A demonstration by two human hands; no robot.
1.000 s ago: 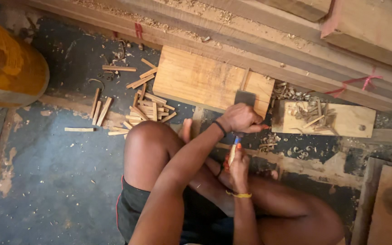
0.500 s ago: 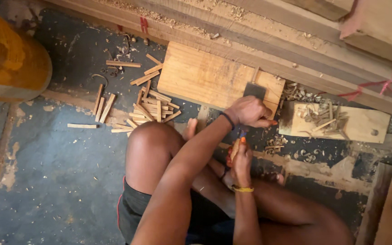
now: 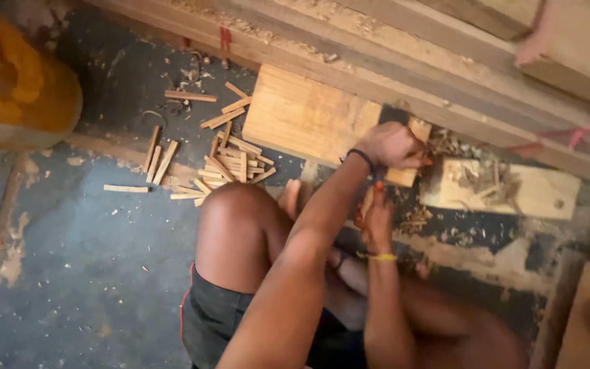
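Observation:
I sit on the floor with my knees up. My left hand (image 3: 392,146), with a dark band on its wrist, is closed over a small wood piece on the right end of a flat wooden board (image 3: 308,116). A dark flat thing (image 3: 394,113) shows just above its fingers; what it is cannot be told. Just below, my right hand (image 3: 377,220), wearing a yellow wristband, grips a tool with an orange and blue handle (image 3: 375,183) that points up toward my left hand.
Several thin split wood sticks (image 3: 223,160) lie scattered left of the board. A pale wood block (image 3: 534,191) covered in shavings sits to the right. Long timber beams (image 3: 445,61) run along the back, and a yellow drum (image 3: 22,96) stands at the far left.
Both hands stay at the board's right end. My right hand has risen slightly closer to my left hand.

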